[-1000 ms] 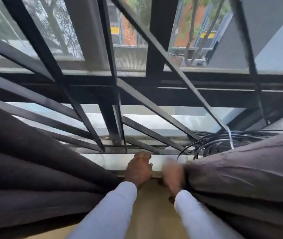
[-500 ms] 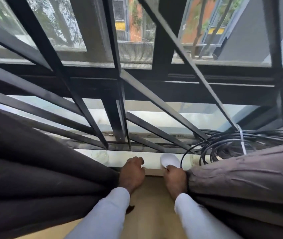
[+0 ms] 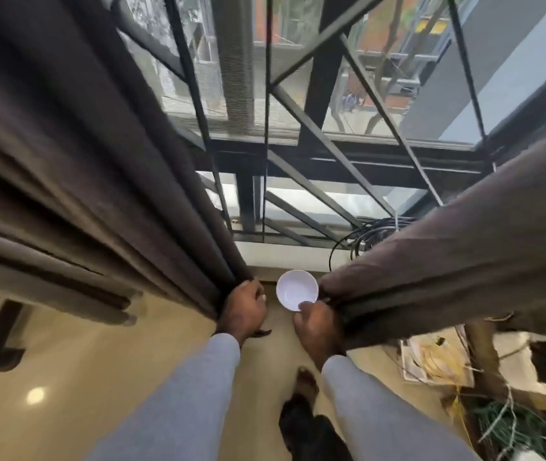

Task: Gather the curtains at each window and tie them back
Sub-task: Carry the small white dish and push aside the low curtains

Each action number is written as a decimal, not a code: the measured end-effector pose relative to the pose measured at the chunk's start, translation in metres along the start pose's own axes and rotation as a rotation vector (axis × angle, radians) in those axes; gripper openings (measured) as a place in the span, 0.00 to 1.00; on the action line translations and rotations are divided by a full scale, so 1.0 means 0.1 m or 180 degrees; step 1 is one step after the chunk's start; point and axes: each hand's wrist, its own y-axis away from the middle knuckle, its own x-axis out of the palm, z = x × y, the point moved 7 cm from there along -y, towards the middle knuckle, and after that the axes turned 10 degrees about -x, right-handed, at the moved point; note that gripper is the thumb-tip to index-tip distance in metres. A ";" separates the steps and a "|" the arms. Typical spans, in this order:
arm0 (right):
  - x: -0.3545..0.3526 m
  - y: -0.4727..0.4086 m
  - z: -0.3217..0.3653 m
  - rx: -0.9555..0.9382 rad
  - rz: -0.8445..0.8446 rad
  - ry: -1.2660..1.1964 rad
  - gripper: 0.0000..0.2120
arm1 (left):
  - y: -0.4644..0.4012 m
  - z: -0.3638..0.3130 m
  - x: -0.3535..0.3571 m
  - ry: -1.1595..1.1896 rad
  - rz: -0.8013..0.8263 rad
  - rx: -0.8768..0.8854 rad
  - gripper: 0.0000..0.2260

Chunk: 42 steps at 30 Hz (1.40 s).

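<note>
The left hand [image 3: 245,309] grips the inner edge of the dark brown left curtain [image 3: 75,168], its fingers curled round the gathered folds just below the window sill [image 3: 265,257]. This curtain hangs in deep pleats across the left side of the view, from the top corner down to the hand. The right hand [image 3: 316,327] pinches the near rim of a small white bowl [image 3: 297,289] with the thumb on top, and the bowl sits between the two hands, open side toward the camera. The back of that hand lies against the bunched edge of the right curtain [image 3: 457,267], which stretches away to the far right; whether the fingers also hold this cloth cannot be told. Both arms wear pale grey sleeves [image 3: 198,394]. Beyond the hands, a black metal window grille [image 3: 311,191] crosses the glass, and a coil of black cable [image 3: 364,234] rests on the sill at the right. A foot [image 3: 306,384] stands on the tan floor [image 3: 65,377] below.
</note>
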 end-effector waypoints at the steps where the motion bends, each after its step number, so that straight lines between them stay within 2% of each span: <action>1: -0.01 0.16 0.09 -0.0051 0.0036 0.0147 0.15 | 0.15 0.06 -0.07 -0.0025 0.0027 0.0025 0.02; 3: 0.05 0.46 0.28 -0.0071 0.0091 0.0299 0.12 | 0.42 0.27 -0.22 -0.0145 0.0036 0.0084 0.03; 7: 0.28 1.14 0.69 0.0111 0.0185 0.0232 0.17 | 1.01 0.88 -0.63 -0.0284 0.0024 0.0140 0.04; 11: 0.66 1.75 1.43 -0.0304 0.0418 0.0502 0.17 | 1.63 1.73 -1.32 -0.0158 -0.0176 -0.0035 0.11; 16: 1.18 2.15 2.51 -0.0981 0.0644 0.0715 0.15 | 2.29 2.91 -2.14 -0.0005 -0.0599 -0.0555 0.11; 24: 2.04 2.23 4.44 -0.1964 0.1102 0.0638 0.12 | 2.93 4.31 -3.25 0.0202 -0.1341 -0.1294 0.07; 29: 2.51 2.03 5.40 -0.2327 0.1226 0.0334 0.14 | 2.93 4.83 -3.89 0.0386 -0.1637 -0.1702 0.06; 36: 3.16 1.28 6.68 -0.2883 0.1404 0.0409 0.18 | 2.29 5.41 -4.92 0.0501 -0.1967 -0.2109 0.07; 42: 3.51 0.62 7.70 -0.3155 0.1206 0.0451 0.19 | 1.69 5.72 -5.67 0.0658 -0.2080 -0.2152 0.09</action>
